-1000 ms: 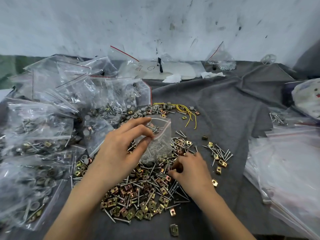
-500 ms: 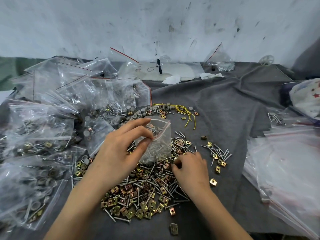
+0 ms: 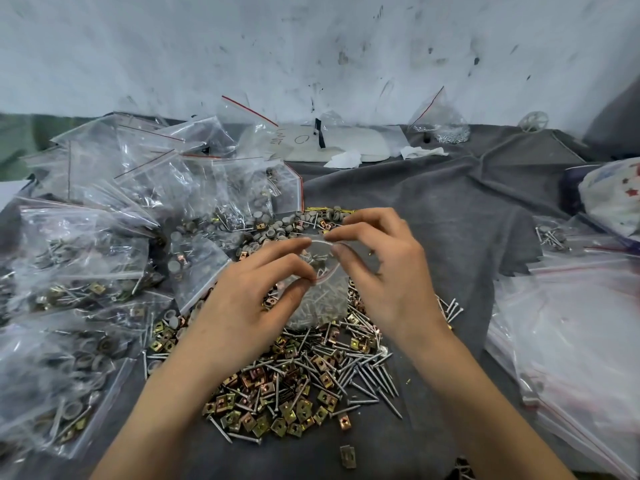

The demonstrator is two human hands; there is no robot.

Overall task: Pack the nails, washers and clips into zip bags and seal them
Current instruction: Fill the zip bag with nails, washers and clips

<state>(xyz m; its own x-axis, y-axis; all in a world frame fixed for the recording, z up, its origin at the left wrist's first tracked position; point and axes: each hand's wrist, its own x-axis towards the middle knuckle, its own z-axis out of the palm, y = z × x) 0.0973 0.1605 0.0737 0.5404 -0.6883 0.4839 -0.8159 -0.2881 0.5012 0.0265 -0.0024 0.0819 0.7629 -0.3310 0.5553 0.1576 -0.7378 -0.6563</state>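
Head view: left hand (image 3: 256,299) and right hand (image 3: 391,282) both pinch the zip bag (image 3: 322,306) mouth, at the far edge of the loose nails and clips (image 3: 298,386). Sealing looks next: press along the strip.

A small clear zip bag (image 3: 325,258) with a red line at its mouth stands upright mid-frame, mouth open, partly filled with nails (image 3: 322,303). Below it, loose nails (image 3: 367,375) and brassy square clips (image 3: 287,414) lie heaped together. Grey round washers (image 3: 273,230) lie scattered just upper left of it. Filled bags (image 3: 79,258) crowd the left edge; flat empty bags (image 3: 571,341) are stacked at the right.
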